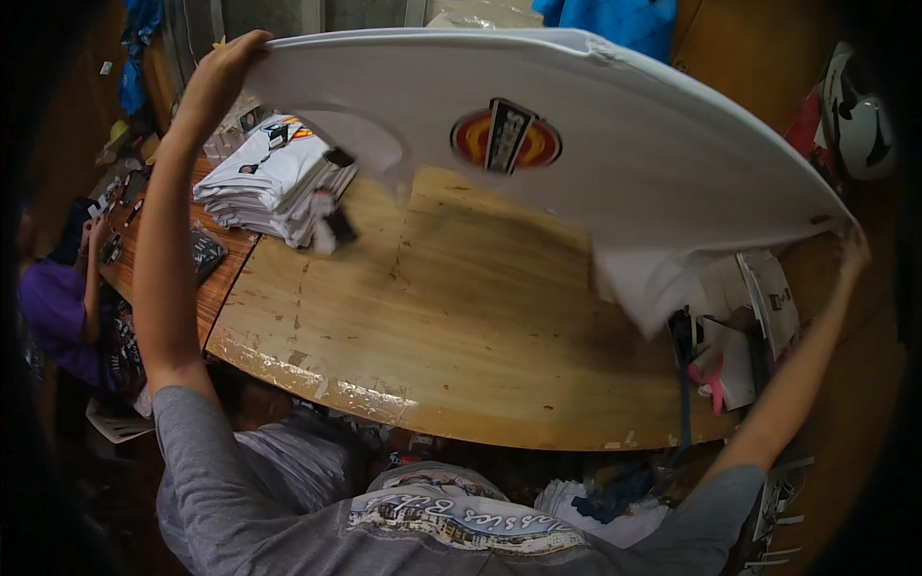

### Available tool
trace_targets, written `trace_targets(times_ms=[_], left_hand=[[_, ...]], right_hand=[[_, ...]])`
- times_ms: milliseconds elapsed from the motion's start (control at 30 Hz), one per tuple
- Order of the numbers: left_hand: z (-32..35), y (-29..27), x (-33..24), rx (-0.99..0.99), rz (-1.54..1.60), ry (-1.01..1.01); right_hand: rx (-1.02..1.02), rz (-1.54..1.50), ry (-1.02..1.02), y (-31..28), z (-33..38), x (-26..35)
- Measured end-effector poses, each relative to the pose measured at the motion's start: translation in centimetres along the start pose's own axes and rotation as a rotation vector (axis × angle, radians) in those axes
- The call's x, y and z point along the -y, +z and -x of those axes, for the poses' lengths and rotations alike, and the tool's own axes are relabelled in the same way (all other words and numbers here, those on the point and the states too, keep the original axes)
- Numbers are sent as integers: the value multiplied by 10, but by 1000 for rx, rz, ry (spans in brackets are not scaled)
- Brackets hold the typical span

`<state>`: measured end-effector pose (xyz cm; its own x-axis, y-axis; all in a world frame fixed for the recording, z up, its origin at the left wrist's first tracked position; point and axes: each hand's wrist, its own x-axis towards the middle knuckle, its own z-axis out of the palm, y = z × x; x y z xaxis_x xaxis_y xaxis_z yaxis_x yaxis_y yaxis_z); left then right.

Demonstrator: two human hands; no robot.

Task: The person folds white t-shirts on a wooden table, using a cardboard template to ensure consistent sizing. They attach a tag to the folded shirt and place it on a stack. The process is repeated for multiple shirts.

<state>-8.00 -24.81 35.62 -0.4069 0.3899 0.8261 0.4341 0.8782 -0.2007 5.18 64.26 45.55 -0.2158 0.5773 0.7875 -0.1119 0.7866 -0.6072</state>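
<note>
A white T-shirt [365,82] with a red, yellow and black printed emblem hangs spread in the air above the wooden table [413,326]. My left hand [235,62] is raised at the upper left, closed on one end of the shirt's top edge. Far to the right, my right hand [851,252] pinches the opposite end. Between the hands the top edge bows upward, and the lower folds hang loose, blurred by motion. Below my left hand's side, a stack of folded white T-shirts [264,187] with dark tags lies on the tabletop.
Pink-handled scissors [711,379] lie near the table's right end, beside papers. A white helmet [858,120] is at the far right. At the left, a person in a purple top [62,307] works at a reddish side table [219,288]. Blue plastic [624,24] shows behind the shirt.
</note>
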Motion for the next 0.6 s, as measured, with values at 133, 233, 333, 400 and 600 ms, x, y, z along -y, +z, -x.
trace_targets(times_ms=[133, 233, 333, 400, 600], left_hand=[[29, -10, -18, 92, -140, 87], [84, -18, -36, 254, -194, 10], [143, 5, -66, 442, -113, -62], [171, 14, -98, 486, -58, -28], [287, 10, -165, 859, 84, -161]], right_hand=[[167, 154, -11, -57, 63, -4], [333, 160, -51, -74, 154, -27], [545, 320, -68, -95, 256, -20], [525, 381, 69, -108, 317, -40], [915, 827, 174, -144, 422, -80]])
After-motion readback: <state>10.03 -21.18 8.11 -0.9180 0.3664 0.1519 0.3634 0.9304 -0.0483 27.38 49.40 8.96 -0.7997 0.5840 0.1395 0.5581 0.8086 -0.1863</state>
